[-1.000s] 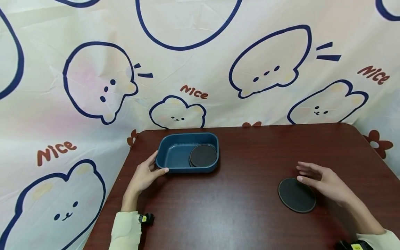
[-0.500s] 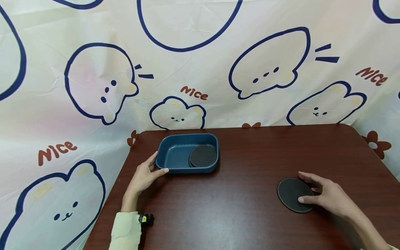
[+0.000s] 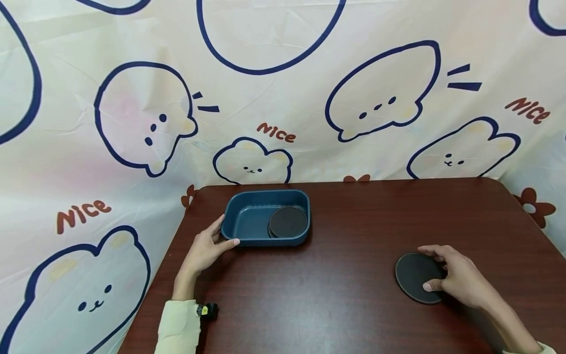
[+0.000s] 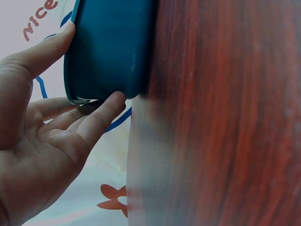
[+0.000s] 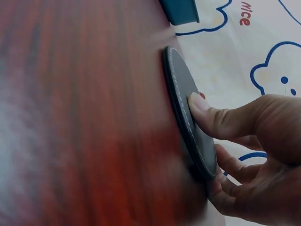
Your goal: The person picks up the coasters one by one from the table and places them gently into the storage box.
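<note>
My left hand [image 3: 207,250] holds the near left corner of a blue rectangular box [image 3: 247,241], thumb at its front rim and fingers along its left end. A small stack of round black coasters [image 3: 288,221] lies in the right part of that box. On the right, my right hand [image 3: 462,278] pinches another round black coaster [image 3: 413,275] by its right edge. In the right wrist view, the thumb lies on the top face of this stitched coaster [image 5: 186,89], fingers at its edge. Whether it is fully off the table cannot be told.
The box and loose coaster are on a dark reddish-brown wooden table [image 3: 336,295]. Behind it hangs a pale cloth [image 3: 309,98] with blue cartoon outlines, meeting the table's back edge.
My right hand has come down from above the coaster's far edge, and its thumb and fingers have closed on the right edge. The left hand and box keep their place.
</note>
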The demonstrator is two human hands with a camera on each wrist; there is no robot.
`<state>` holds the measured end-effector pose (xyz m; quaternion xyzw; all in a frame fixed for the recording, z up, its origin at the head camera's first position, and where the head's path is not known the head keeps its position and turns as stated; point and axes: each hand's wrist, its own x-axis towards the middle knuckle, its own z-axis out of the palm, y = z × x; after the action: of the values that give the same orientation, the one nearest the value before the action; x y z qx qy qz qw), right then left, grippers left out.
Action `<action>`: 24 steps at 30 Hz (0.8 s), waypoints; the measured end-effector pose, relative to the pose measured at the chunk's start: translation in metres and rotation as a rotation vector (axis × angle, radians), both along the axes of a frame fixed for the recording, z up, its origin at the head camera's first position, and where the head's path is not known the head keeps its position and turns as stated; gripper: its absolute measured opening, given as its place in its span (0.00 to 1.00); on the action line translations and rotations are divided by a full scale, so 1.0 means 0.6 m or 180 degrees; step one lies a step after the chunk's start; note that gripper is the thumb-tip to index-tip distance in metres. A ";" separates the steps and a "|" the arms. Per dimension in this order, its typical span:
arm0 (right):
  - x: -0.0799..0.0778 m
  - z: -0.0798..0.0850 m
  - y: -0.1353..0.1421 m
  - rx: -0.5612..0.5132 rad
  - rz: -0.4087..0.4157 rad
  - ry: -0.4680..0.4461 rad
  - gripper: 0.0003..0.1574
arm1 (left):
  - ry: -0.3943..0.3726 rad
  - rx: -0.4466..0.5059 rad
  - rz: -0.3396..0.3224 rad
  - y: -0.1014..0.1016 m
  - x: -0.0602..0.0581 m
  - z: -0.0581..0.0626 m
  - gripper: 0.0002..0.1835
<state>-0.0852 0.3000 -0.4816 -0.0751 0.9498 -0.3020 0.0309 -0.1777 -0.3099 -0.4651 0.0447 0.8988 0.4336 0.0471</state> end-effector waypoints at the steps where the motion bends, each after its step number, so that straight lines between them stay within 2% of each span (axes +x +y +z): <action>1: -0.002 0.002 0.002 -0.0002 -0.0025 -0.0049 0.50 | -0.0001 0.0000 -0.0002 0.000 0.000 0.000 0.52; 6: -0.013 0.014 0.014 -0.0008 -0.0077 -0.0281 0.45 | 0.0003 0.0015 0.0006 0.001 0.000 -0.001 0.51; 13: -0.028 0.018 0.030 0.0037 -0.0105 -0.0323 0.37 | 0.0013 0.0050 0.0005 0.002 0.000 -0.001 0.51; 16: -0.031 0.018 0.037 -0.0182 -0.0117 -0.0470 0.35 | 0.0022 0.0050 -0.0011 0.001 0.000 -0.002 0.51; 21: -0.038 0.017 0.051 -0.0803 -0.0174 -0.0842 0.35 | 0.0006 0.0060 -0.0011 0.001 0.000 -0.001 0.51; 24: -0.042 0.014 0.059 -0.1051 -0.0212 -0.0940 0.36 | -0.0017 0.0073 0.0007 0.001 0.000 0.000 0.51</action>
<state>-0.1104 0.3354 -0.4731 -0.0028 0.8746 -0.4620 0.1469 -0.1774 -0.3093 -0.4654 0.0431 0.8936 0.4441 0.0485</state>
